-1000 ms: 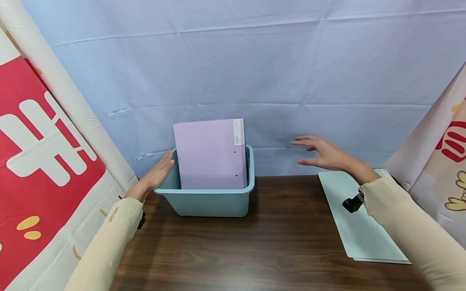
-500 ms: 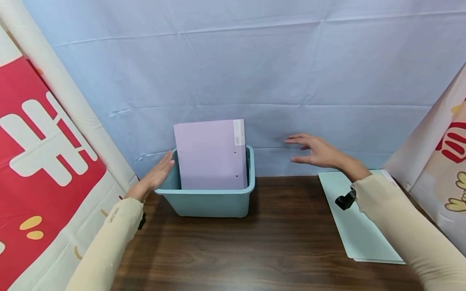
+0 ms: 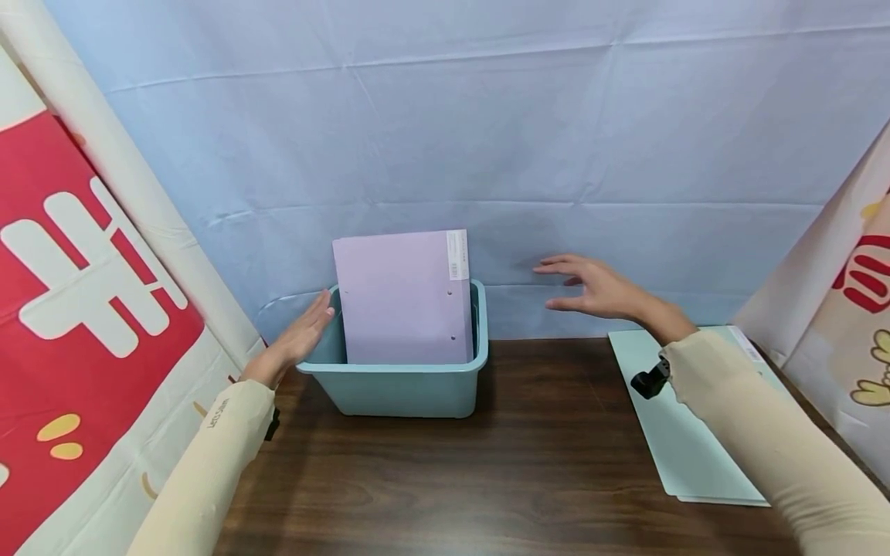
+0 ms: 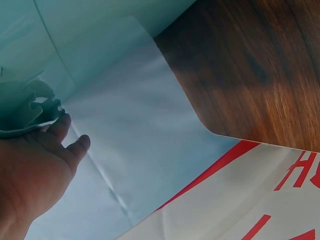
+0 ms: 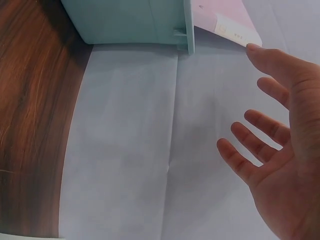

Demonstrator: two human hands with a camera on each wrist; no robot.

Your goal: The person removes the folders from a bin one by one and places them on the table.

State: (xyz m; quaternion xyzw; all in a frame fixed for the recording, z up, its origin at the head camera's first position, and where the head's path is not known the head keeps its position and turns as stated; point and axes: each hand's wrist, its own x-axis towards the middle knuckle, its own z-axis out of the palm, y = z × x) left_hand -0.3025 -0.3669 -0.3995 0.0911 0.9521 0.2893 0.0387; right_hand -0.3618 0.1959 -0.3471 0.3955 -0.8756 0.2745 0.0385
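Observation:
A teal plastic bin stands on the table, with lilac folders upright inside it, a white label at their top right corner. At the bin's left rim is my left hand, its fingers straight; the left wrist view shows the fingertips by the rim, and I cannot tell whether they press on it. My right hand hangs in the air right of the bin, fingers spread and loosely bent, holding nothing. Beneath the right forearm lie pale green folders, flat on the table and partly covered by the sleeve.
The dark wood table runs up to a light blue cloth hanging behind the bin. A red and white printed cloth hangs on the left, close to the left arm. Another printed cloth borders the right side.
My right hand has drifted left toward the bin, uncovering more of the pale green folders' label. The left hand, the bin and the lilac folders stay in place.

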